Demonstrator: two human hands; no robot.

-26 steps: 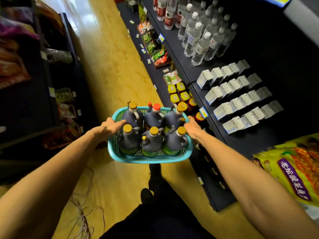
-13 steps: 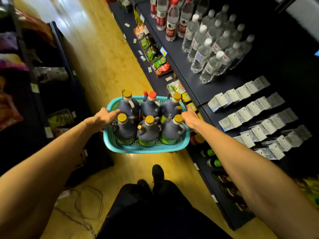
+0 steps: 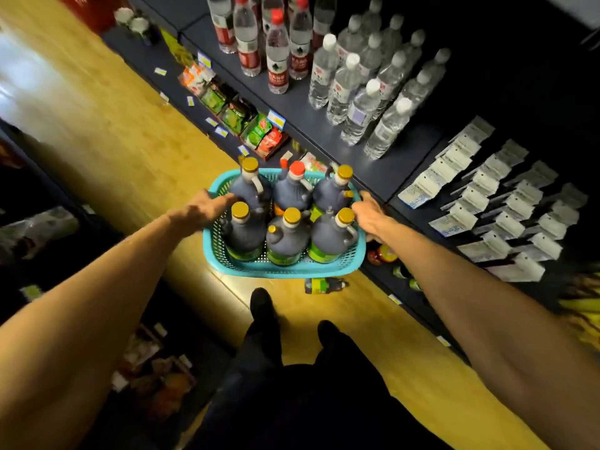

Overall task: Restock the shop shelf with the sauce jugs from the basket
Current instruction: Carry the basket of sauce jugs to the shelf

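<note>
Perforated teal plastic basket (image 3: 276, 267), six dark handled sauce jugs (image 3: 328, 237), apparently gold-capped

No label or shelf tag is legible.

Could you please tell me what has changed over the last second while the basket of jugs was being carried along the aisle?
The person walked on along the aisle, carrying the turquoise plastic basket; the clear water bottles with white caps now lie closer, and the yellow-lidded jars have left view. Unchanged: the left hand and right hand grip the basket's sides, and all six dark sauce jugs stand inside; nothing taken out.
</note>
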